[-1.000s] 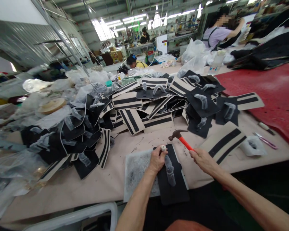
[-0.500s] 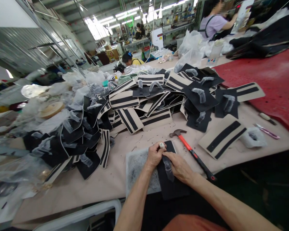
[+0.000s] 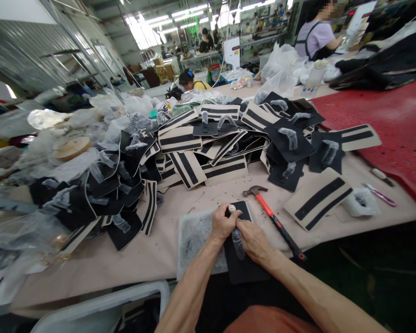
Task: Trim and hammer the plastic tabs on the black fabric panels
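My left hand [image 3: 223,223] is closed around a small tool with a pale round handle end [image 3: 232,208]; its lower part is hidden in my fingers. Beneath both hands lies a black panel [image 3: 246,272] with a light edge, partly over a grey, worn pad [image 3: 193,243]. A plastic-wrapped strap [image 3: 238,244] runs along the panel. My right hand [image 3: 256,241] is closed beside it, fingertips pinched against my left fingers at the strap's upper end. Whatever sits in that pinch is hidden. To the right, a claw hammer [image 3: 271,215] with a red and black handle rests on the table.
A heap of black and beige striped panels [image 3: 187,169] spreads across the table [image 3: 125,273]. At right are a loose striped panel [image 3: 317,200], a white plastic-wrapped roll [image 3: 360,203] and purple snips [image 3: 381,195]. A pale bin [image 3: 107,300] stands below the front edge. Co-workers sit farther back.
The view has shifted slightly. My left thumb now lies across the handle just below its end, and my right fingers are drawn in more tightly. The panel stays under my hands.
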### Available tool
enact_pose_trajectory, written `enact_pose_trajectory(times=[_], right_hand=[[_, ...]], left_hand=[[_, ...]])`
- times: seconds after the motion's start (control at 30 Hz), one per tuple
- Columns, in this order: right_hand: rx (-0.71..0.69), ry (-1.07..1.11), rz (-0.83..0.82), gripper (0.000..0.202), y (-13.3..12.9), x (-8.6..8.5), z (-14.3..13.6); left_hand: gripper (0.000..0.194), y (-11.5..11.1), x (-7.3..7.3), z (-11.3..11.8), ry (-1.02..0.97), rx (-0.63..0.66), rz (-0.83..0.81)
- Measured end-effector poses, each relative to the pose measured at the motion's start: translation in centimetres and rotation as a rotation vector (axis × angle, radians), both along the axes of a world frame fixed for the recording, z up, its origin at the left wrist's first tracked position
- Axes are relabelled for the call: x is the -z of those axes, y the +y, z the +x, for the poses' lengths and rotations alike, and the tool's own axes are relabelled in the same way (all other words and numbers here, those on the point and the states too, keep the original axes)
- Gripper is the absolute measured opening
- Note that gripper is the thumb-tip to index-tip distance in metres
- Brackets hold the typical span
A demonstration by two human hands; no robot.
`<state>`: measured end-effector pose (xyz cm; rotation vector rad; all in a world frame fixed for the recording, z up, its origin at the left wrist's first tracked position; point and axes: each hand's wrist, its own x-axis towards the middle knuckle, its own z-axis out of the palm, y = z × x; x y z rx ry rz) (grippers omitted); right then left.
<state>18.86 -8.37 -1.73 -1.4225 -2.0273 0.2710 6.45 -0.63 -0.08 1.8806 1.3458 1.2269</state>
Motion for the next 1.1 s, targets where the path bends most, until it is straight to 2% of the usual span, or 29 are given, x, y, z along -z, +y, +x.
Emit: enact_pose_trajectory(times=[0.07,0.1,0.23,0.3,0.37,0.43,0.53,0.63,0.73,0.8,0.93,1.0,1.1], right_hand=[[-0.010,0.021,0.003,0.032,0.0,0.1,-0.1],[-0.012,0.030,0.005,0.033,-0.1,0.1,-0.1],[-0.038,-0.019,0.002,0.035,-0.4,0.0,-0.1],[-0.070,-0.099,-0.009,0.038,-0.3,-0.7,-0.1],[-0.107,-0.209,-0.029,0.044,0.0,-1.9,0.0],[-0.157,-0.317,-0.047,0.041,0.6,-3.3,-0.1],[-0.149,-0.401,-0.054,0.023,1.8,-5.5,-0.2],[0.021,-0.400,-0.089,0.021,2.4,-7.3,-0.1],[0.193,-0.366,-0.203,0.017,2.0,-8.1,-0.2],[0.260,-0.304,-0.312,0.020,1.1,-7.8,-0.4],[0.315,-0.113,-0.479,0.054,-0.6,-5.8,-0.8],[0.313,-0.057,-0.523,0.057,-1.0,-5.0,-0.8],[0.306,-0.027,-0.567,0.054,-1.1,-4.7,-0.8]], left_hand=[[0.019,-0.4,-1.2,0.3,0.001,0.004,0.068],[0.019,-0.6,-2.2,0.6,-0.008,0.007,0.117],[0.021,0.2,-8.9,1.9,-0.119,0.073,0.331],[0.023,1.6,-11.7,1.7,-0.228,0.113,0.315],[0.023,3.0,-12.9,0.5,-0.335,0.101,0.206],[0.025,3.7,-12.4,-1.1,-0.415,0.031,0.083],[0.026,3.1,-10.1,-3.6,-0.443,-0.109,-0.015],[0.027,1.6,-8.4,-5.4,-0.466,-0.221,-0.053],[0.029,0.8,-7.7,-6.1,-0.542,-0.294,-0.095],[0.030,0.6,-7.0,-6.1,-0.573,-0.293,-0.145],[0.033,0.8,-4.9,-4.8,-0.635,-0.210,-0.277],[0.035,1.0,-3.9,-3.7,-0.669,-0.155,-0.331],[0.038,1.3,-2.7,-2.1,-0.731,-0.072,-0.402]])
